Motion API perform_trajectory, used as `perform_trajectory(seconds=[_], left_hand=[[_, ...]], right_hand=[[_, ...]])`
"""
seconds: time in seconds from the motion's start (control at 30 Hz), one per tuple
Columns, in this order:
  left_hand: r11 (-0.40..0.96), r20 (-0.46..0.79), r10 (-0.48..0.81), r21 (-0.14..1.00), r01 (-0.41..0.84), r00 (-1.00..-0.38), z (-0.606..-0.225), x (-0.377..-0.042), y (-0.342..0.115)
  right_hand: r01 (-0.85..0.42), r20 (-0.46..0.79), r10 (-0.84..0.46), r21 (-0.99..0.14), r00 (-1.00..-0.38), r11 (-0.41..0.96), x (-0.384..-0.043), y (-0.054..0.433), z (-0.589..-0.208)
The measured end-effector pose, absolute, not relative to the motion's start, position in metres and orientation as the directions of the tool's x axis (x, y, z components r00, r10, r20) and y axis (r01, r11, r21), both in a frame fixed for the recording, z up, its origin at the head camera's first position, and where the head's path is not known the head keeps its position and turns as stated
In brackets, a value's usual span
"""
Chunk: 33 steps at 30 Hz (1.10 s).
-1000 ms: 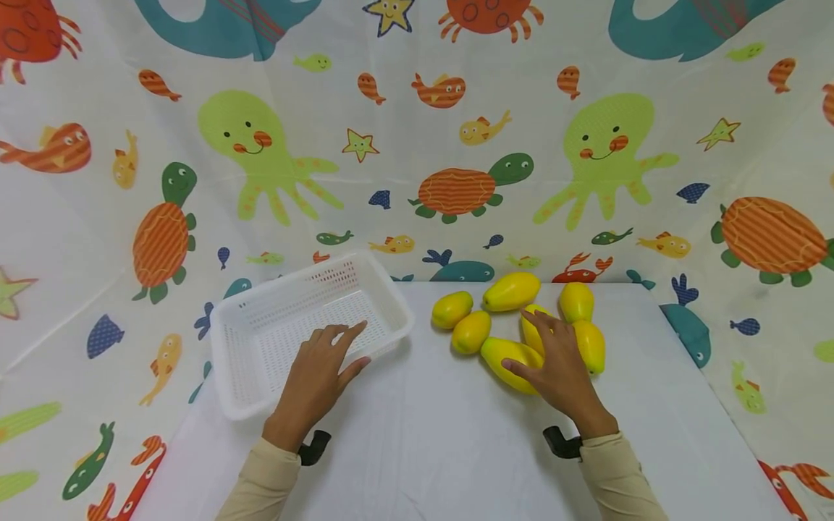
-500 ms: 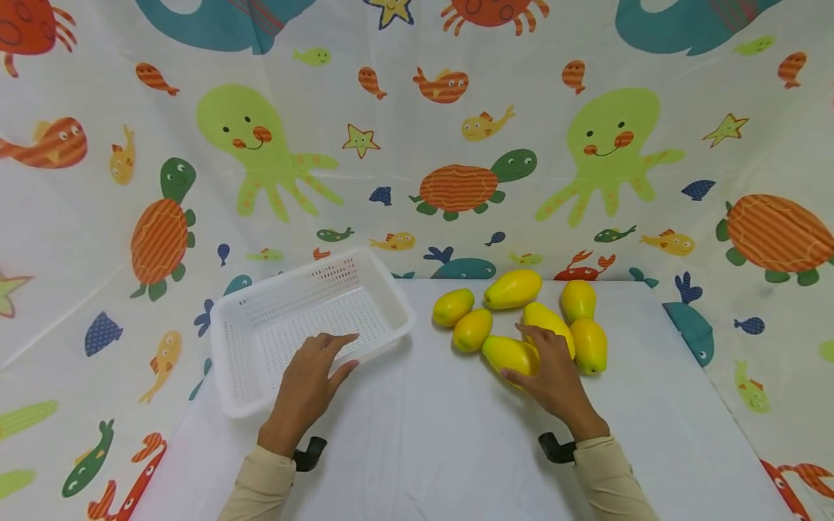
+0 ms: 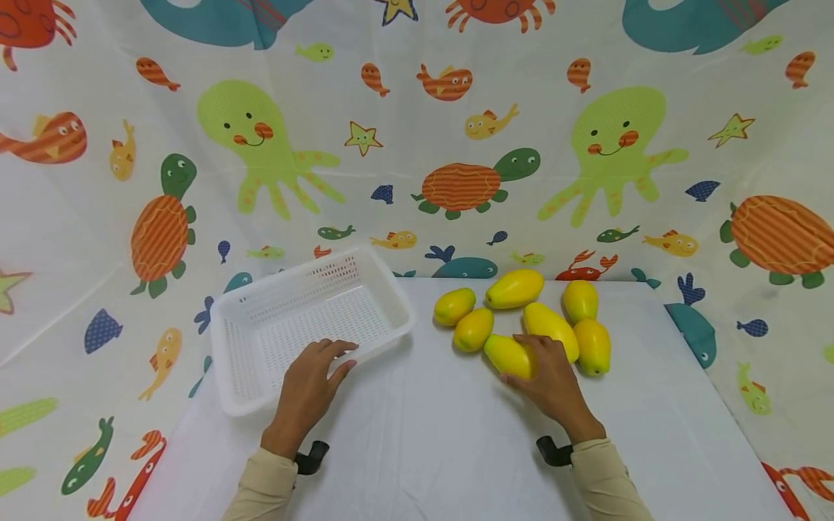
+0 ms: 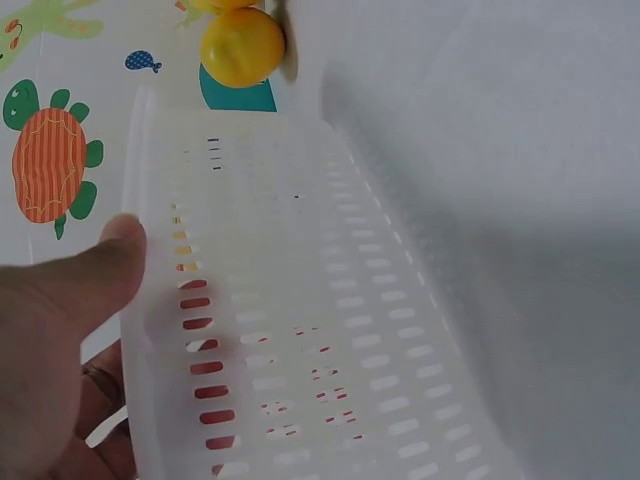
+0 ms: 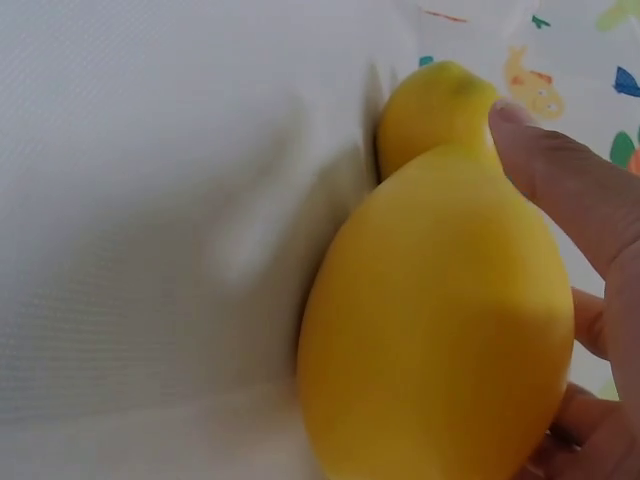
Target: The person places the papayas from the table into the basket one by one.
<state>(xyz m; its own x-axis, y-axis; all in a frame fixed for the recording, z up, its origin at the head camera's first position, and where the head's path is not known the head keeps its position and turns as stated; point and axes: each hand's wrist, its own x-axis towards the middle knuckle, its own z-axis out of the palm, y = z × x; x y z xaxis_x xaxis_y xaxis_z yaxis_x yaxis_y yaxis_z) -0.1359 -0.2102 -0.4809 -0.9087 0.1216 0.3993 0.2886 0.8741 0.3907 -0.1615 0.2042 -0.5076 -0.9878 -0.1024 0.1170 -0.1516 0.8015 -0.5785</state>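
In the head view, my right hand (image 3: 550,380) grips the front yellow papaya (image 3: 510,356), thumb on the near side and fingers over the far side. The right wrist view shows this papaya (image 5: 440,320) large, with the thumb along its upper side and other fingers partly hidden behind it. A smaller yellow fruit (image 5: 435,115) lies just beyond its tip. On the left, my left hand (image 3: 309,387) holds the near rim of a white perforated plastic basket (image 3: 218,362). Its thumb (image 4: 110,260) is outside the wall, with fingers reaching inside.
Beside the held fruit lie a large papaya (image 3: 550,331), two small yellow fruits (image 3: 454,307) to the left, another papaya (image 3: 515,289) behind, and two more (image 3: 593,347) at right. A white cloth (image 3: 430,434) covers the table. A sea-animal curtain (image 3: 404,145) hangs behind.
My right hand has lowered and closed round the front papaya. My left hand has drawn back slightly and come down onto the basket's near rim. Basket and other fruits stay put.
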Motion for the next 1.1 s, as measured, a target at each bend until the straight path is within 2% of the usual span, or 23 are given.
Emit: perform_trajectory(seconds=[0.3,0.63,1.1], left_hand=[[0.872,0.412,0.095,0.405,0.276,-0.906,-0.483,-0.135,-0.209],[0.841,0.393,0.058,0.476,0.257,-0.918,-0.484,-0.127,-0.205],[0.842,0.399,0.043,0.479,0.248,-0.916,-0.484,-0.113,-0.193]], right_hand=[[-0.121,0.068,-0.101,-0.585,-0.993,0.802,-0.16,0.206,-0.509],[-0.14,0.095,-0.104,-0.589,-0.99,0.796,-0.158,0.21,-0.513],[-0.143,0.116,-0.091,-0.598,-0.989,0.789,-0.154,0.211,-0.514]])
